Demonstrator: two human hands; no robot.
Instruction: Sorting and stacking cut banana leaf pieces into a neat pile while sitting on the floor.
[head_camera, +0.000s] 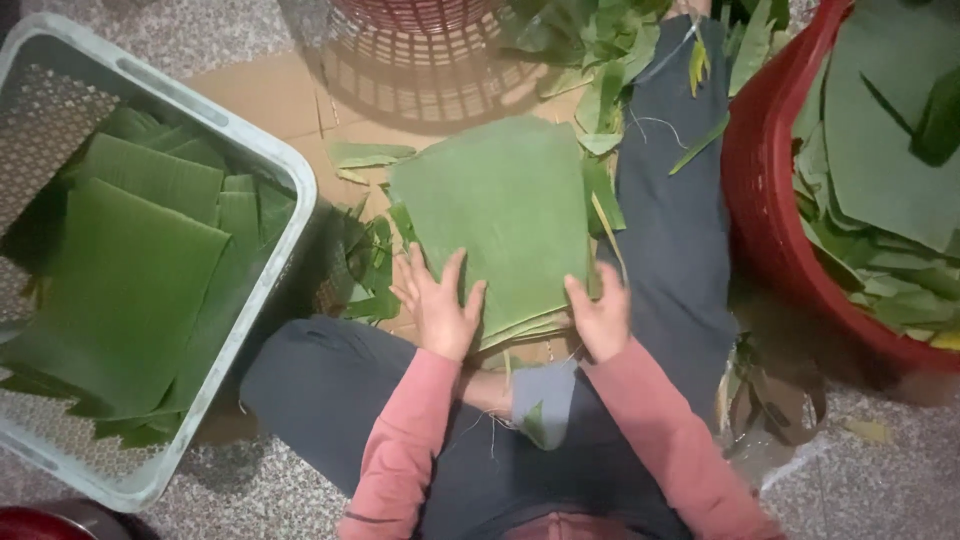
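No packages, labels, signs or screens are showing in the head view. Flattened brown cardboard (270, 95) is lying on the floor beside the pale crate (215, 110), bearing no visible label.

Cut off at the right edge: red tub (760, 210), only its left wall and part of the leaf pile (880, 190) inside showing. Cropped at the left and bottom: pale mesh crate (255, 250), its far corners out of frame. Clipped by the top edge: woven pink basket (415, 12), just the lower rim visible. Hidden under the left hand (440, 305) and right hand (600, 318): near edge of the stacked banana leaves (500, 210); number of sheets impossible to count. Lower left corner: dark red rounded object (45, 522), too cropped to identify
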